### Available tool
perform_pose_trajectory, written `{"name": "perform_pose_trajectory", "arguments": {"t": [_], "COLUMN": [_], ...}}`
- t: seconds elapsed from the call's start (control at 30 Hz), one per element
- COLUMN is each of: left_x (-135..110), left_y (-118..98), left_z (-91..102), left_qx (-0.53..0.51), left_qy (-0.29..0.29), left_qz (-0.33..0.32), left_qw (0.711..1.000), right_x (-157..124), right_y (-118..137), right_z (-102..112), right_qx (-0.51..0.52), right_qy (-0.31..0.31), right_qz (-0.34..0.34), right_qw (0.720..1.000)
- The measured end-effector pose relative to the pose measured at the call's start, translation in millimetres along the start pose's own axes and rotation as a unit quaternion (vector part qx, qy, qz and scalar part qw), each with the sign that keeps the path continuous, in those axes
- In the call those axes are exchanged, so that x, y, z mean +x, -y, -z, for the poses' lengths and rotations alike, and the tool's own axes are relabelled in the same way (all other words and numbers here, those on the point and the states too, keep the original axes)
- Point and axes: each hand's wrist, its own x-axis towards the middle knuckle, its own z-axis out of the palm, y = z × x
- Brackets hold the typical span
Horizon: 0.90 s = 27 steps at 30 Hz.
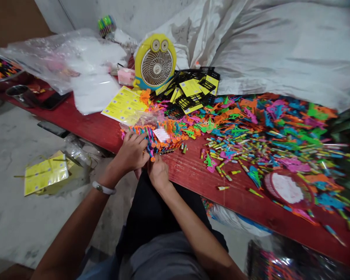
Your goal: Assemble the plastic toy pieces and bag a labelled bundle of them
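At the front edge of the red table lies a packed row of small colourful plastic toys (pixel 172 146), with round orange ends and a white label (pixel 161 134) on top. My left hand (pixel 134 151) is closed over the left end of this row, its fingers curled on the toys. Just to the right, my right hand (pixel 159 173) is closed at the row's near edge, below an orange round end (pixel 153 159). Its fingertips are partly hidden, so what they pinch cannot be made out. Clear plastic film (pixel 140 118) lies behind the row.
Loose colourful plastic toys (pixel 251 112) and short tubes (pixel 230 149) cover the table's right side, with a red basket (pixel 267 186) among them. Behind stand a yellow fan (pixel 140 50), black trays with yellow cards (pixel 189 88) and a yellow sheet (pixel 124 105). A metal cup (pixel 20 93) stands left.
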Motion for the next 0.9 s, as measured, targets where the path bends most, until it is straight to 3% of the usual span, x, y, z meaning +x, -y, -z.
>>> {"name": "perform_pose_trajectory", "arguments": {"t": [0.5, 0.9], "left_x": [-1.7, -4.9], "left_y": [0.0, 0.7], "left_z": [-5.3, -8.5], "left_qx": [-0.008, -0.001], "left_qy": [-0.008, -0.038], "left_qz": [0.017, 0.005], "left_qw": [1.0, 0.999], "right_x": [1.0, 0.0], "right_y": [-5.9, -4.2], "right_z": [-14.1, -8.4], "right_qx": [0.038, 0.021], "right_qy": [-0.05, -0.024], "right_qz": [0.004, -0.004], "right_qw": [0.998, 0.999]}}
